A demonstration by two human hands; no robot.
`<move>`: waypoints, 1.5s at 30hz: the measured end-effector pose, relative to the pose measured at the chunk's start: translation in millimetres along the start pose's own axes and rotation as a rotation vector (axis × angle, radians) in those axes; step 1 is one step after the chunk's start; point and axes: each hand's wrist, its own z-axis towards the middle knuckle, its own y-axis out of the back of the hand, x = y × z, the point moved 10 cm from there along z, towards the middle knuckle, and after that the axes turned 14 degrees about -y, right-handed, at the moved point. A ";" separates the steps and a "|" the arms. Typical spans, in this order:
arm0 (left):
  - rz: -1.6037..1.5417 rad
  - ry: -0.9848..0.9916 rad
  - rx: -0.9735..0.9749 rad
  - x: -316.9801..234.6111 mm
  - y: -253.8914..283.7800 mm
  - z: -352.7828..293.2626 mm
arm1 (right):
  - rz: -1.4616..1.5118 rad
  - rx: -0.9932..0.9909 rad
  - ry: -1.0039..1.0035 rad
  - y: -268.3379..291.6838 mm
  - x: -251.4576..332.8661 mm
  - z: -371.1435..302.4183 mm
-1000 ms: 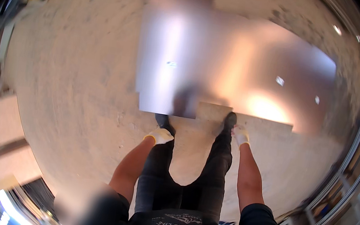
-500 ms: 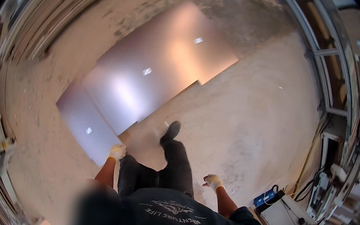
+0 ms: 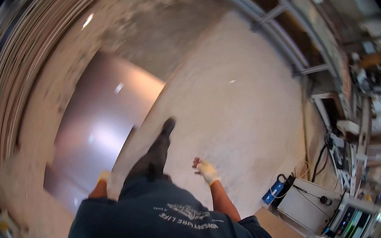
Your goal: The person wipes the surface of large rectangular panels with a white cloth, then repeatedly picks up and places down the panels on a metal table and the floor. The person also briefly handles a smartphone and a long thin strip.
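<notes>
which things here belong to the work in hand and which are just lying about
Seemingly in the work:
- shiny flat sheets on the floor
- gloved left hand, beside them
- gloved right hand, apparently empty

Apparently just about:
- long stacked panels, far left
- metal frame
- blue box
- lit screen

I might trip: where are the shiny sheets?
In the head view, the shiny sheets lie on the floor at left, between the layered stack and the person's leg.
</notes>
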 end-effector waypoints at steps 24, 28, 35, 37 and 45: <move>-0.860 -0.037 0.362 42.7 476.4 799.5 | -0.226 -0.273 -0.377 575.3 321.4 143.2; -0.927 0.074 0.544 74.9 479.2 832.2 | 0.004 -0.429 -0.153 673.8 611.7 161.0; -0.576 -0.277 0.292 135.3 575.1 1097.8 | -0.034 -0.660 0.199 774.2 954.5 200.6; -0.300 -0.358 0.103 163.3 647.1 1185.0 | -0.274 -0.826 0.336 771.8 1044.4 203.9; -0.741 -0.156 -0.513 293.2 1019.5 1463.4 | -0.676 -1.122 0.410 848.2 1302.1 246.8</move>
